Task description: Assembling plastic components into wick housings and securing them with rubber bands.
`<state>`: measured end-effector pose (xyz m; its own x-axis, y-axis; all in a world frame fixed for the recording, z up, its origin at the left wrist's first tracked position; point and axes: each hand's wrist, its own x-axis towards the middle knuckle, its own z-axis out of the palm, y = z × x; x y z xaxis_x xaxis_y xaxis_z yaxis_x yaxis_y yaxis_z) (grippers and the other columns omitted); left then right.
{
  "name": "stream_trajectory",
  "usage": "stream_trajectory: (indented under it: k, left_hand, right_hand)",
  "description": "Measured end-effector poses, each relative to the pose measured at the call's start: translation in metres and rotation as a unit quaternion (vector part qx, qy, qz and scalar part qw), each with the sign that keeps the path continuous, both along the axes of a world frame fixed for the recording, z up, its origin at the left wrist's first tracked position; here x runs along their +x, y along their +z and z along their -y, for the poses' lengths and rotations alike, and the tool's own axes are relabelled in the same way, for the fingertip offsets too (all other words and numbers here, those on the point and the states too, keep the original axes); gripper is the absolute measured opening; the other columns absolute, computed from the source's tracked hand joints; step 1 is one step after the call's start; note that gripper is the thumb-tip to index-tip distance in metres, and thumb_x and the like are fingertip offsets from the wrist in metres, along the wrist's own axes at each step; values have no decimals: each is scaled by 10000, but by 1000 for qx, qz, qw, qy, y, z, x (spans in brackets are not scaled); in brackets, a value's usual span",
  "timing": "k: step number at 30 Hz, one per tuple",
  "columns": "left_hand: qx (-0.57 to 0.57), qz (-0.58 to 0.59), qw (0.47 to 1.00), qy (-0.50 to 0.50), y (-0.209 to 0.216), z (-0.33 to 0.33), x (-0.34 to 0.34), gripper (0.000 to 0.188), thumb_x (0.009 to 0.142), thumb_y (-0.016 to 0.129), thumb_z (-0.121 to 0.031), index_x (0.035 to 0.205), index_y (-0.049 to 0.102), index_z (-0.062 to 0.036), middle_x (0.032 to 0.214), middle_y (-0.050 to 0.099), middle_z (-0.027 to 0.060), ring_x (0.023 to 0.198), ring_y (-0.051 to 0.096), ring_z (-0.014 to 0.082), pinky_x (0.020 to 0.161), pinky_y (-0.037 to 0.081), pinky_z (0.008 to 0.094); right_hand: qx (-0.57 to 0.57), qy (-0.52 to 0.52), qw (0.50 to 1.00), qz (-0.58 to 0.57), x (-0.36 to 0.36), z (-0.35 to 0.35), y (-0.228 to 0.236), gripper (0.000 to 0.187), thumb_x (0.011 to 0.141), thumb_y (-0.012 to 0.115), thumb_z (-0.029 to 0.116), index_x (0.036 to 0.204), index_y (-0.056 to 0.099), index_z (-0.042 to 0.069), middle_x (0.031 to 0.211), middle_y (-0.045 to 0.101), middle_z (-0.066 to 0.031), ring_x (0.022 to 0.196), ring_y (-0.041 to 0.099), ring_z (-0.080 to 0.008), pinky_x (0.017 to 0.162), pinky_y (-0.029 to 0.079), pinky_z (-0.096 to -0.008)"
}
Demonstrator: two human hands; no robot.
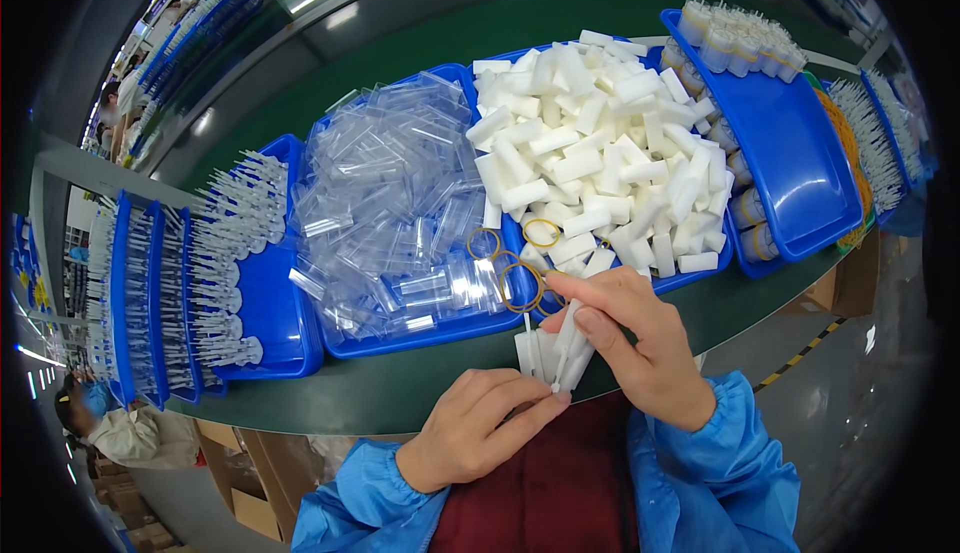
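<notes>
right at my fingertips it's hard to read: my fingers cover part of a white foam block point(579, 365), and where the thin white stick point(563, 361) on it ends up top, i can't tell. more white foam point(541, 351) pokes out behind, half hidden. my blue sleeves point(715, 453) run off the near side, cut off. left hand point(485, 425) comes in low, knuckles up, thumb and forefinger nipped together on the stick's near end. right hand point(632, 338) angles in from the right, thumb and fingers pinching the block, at the counter's point(370, 405) near edge. just beyond, rubber bands point(502, 293) lie by the clear plastic sleeves point(390, 173) on the left and the foam pile point(600, 143) on the right.
</notes>
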<state>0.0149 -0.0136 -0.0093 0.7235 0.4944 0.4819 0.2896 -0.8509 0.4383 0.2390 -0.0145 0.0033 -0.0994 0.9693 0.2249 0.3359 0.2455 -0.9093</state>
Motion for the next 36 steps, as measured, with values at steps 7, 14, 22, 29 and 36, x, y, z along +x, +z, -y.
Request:
stream_trajectory:
  k: [7,14,22,29,36]
  left_hand:
    - [-8,-8,1000,-7,0,-2,-1,387,769,680,-88,1151,723,-46,1083,663,49,963,630,213,754,503,322]
    - [-17,-10,1000,-11,1,-3,0,381,755,693,-77,1133,734,-58,1069,664,45,940,629,212,737,501,318]
    - [-32,-17,999,-12,3,-3,2,381,727,715,-57,1104,764,-83,1050,675,37,885,622,209,736,494,323]
    - [-37,-18,999,-13,-2,-3,0,378,743,706,-59,1119,743,-72,1065,665,43,916,623,214,739,493,330]
    - [-22,-21,999,-9,-2,-5,-1,378,777,687,-88,1151,712,-47,1082,645,51,967,621,229,759,508,342]
  right_hand:
    - [-91,-64,986,-125,-7,5,-11,317,1043,550,119,1334,636,26,977,762,-70,868,587,-142,826,460,-288]
    - [-125,-57,979,-148,-6,3,-14,323,1073,513,157,1346,617,19,981,761,-96,866,639,-100,789,488,-259]
    - [-157,-53,965,-202,-5,1,-14,323,1083,480,160,1331,615,4,970,756,-110,905,671,-118,824,516,-272]
    - [-175,6,965,-194,0,6,-9,292,1032,534,129,1279,615,-5,1009,743,-115,928,682,-135,834,535,-278]
    - [-188,-9,979,-75,0,11,-12,318,975,604,97,1283,647,29,932,707,-81,879,633,-192,804,486,-341]
